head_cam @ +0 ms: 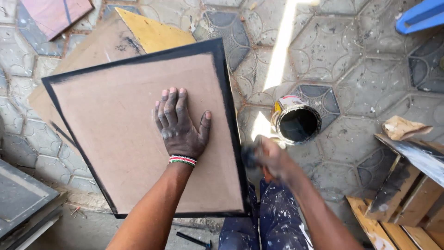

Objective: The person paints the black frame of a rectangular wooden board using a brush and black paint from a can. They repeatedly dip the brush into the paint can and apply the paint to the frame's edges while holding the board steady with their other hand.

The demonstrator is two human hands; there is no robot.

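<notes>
Seen from above, a floor of grey hexagonal paving tiles (370, 60) fills the scene, crossed by a bright strip of sunlight. Largest on it is a square brown board (120, 143) with black-painted edges, lying tilted across the left and middle, on top of other bare boards and a yellow sheet (155, 32) that pokes out behind its top edge. A paint-smeared wooden crate (407, 194) stands at the lower right with a crumpled scrap of brown paper (404, 127) resting on it, and a stack of grey panels (23, 199) sits at the lower left. The person's paint-spattered blue trousers (273, 222) show at the bottom centre. An open tin of black paint (297, 121) stands on the tiles just right of the board. The left hand (180, 125), wearing a beaded wristband, lies flat on the middle of the board, fingers close together and thumb spread out. The right hand (273, 159) is blurred beside the board's right edge, closed around a small dark object (249, 155) that touches the black border; what the object is cannot be told
</notes>
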